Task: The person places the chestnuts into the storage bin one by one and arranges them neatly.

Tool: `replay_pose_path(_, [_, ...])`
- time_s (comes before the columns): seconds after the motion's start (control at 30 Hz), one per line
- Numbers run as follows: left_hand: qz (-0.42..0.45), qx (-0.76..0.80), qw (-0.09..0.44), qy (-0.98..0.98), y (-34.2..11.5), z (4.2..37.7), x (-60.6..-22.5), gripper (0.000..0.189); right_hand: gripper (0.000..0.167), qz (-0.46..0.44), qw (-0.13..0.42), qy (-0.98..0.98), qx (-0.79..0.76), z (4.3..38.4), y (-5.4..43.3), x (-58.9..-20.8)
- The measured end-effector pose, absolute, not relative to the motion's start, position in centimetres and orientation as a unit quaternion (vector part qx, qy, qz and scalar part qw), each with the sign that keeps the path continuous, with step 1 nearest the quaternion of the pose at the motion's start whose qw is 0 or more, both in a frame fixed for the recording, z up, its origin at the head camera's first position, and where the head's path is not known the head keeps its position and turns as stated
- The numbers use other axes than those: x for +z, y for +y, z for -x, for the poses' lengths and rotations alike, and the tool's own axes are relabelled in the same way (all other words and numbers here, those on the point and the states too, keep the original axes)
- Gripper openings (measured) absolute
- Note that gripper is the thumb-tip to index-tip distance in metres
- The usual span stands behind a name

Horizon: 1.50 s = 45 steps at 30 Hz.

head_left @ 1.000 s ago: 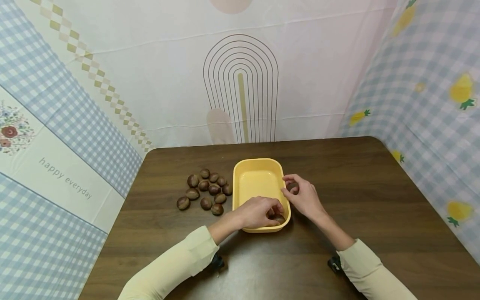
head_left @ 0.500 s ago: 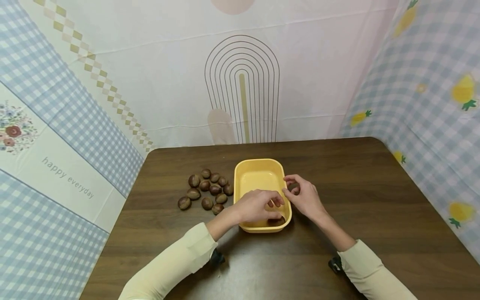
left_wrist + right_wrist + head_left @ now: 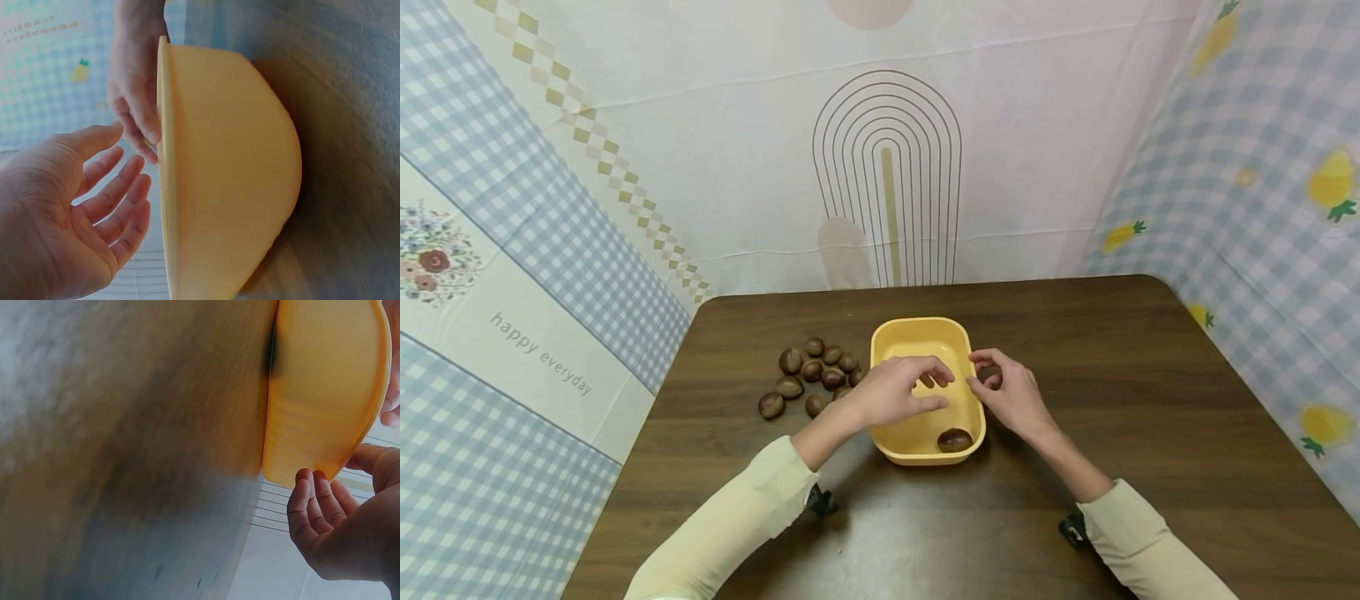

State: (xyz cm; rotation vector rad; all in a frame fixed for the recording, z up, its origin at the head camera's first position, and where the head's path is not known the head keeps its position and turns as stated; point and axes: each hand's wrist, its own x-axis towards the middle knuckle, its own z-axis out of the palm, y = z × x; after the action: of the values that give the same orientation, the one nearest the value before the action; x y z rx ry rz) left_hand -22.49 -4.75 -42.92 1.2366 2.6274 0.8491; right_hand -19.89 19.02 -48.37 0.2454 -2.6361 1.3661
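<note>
Three hung cloths close in the scene, taking the clock face from the middle of the tray: a pale one [image 3: 1037, 167] with a drawn arch at twelve, a pineapple check [image 3: 1262, 250] at two, and a blue check [image 3: 475, 125] around ten, its band lettered "happy everyday". Between them stretches the brown wooden table [image 3: 1090, 333].

Next in size come the rolled cream sleeves, the left sleeve [image 3: 730, 517] at eight o'clock and the right sleeve [image 3: 1138, 537] at four.

The yellow tray [image 3: 921, 327] sits on the table between the hands. Its near-left corner is partly blocked by the left hand [image 3: 895, 392], which reaches over the rim from nine. That hand's fingers are relaxed and gently bent, thumb well apart from them, with nothing in their grasp. At three o'clock the right hand [image 3: 1011, 396] has loosely bent fingers, thumb apart, tips against the tray's rim and side; how firmly they press, I cannot tell.

Black wrist devices show below the cuffs, one [image 3: 822, 502] between seven and eight, the other [image 3: 1072, 530] at four.

Smallest are the chestnuts: a loose group [image 3: 832, 379] on the table at nine, partly hidden behind the left wrist, and a single chestnut [image 3: 955, 440] inside the tray at five.
</note>
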Motion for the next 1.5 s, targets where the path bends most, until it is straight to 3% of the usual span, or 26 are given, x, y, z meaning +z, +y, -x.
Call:
replay_pose_path(0.7, [-0.317,0.392,0.044,0.862,-12.9,22.9,-42.3,0.026,0.032,-0.079,0.081,-0.881,0.460,19.8,18.9,-48.2])
replay_pose_path(1.5, [-0.237,0.399,0.023,0.886,-19.6,22.7,-46.2,0.030,0.032,-0.085,0.083,-0.886,0.449,19.9,19.1,-48.4])
